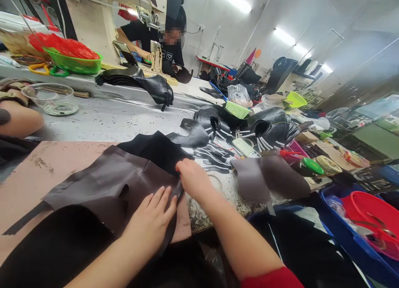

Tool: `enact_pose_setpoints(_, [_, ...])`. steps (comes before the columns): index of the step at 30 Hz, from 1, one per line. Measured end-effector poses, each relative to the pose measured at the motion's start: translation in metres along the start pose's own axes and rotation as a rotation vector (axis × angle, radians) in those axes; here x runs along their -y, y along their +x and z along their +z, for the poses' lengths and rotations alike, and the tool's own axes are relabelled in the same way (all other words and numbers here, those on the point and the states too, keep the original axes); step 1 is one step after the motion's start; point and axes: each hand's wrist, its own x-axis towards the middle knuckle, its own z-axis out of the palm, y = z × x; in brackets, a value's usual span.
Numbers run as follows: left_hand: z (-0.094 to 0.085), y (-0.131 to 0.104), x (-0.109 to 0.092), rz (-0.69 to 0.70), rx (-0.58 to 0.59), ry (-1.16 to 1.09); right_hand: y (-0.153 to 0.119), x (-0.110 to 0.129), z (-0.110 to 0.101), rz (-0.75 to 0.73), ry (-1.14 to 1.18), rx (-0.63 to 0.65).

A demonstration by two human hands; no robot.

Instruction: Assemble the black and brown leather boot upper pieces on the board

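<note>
A dark brown leather piece (99,176) lies over a pinkish board (25,184), with a black suede-like layer (152,148) showing along its far edge. My left hand (151,217) rests on the leather near its right side, fingers stretched out and slightly apart. Just beyond it, my right hand (193,180) is closed in a pinch at the right edge, where the leather and the black layer meet. The fingertips hide exactly how much of each layer they hold. Black material (56,246) droops at the near left.
Black leather parts with white stripes (215,126) and a brown leather piece (268,178) lie to the right. A blue tub (364,246) holds a red basin (374,221). A clear plastic bowl (50,97) stands at left. Across the table, a co-worker (140,38) sits at a sewing machine (90,30).
</note>
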Motion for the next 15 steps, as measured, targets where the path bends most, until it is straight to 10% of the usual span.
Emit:
enact_pose_setpoints(5, [0.002,-0.006,0.002,-0.066,-0.007,-0.061,-0.029,0.009,0.034,-0.361,0.142,0.050])
enact_pose_setpoints(15, [0.009,-0.045,0.002,-0.087,-0.186,0.087,-0.030,0.007,0.046,-0.376,-0.126,0.045])
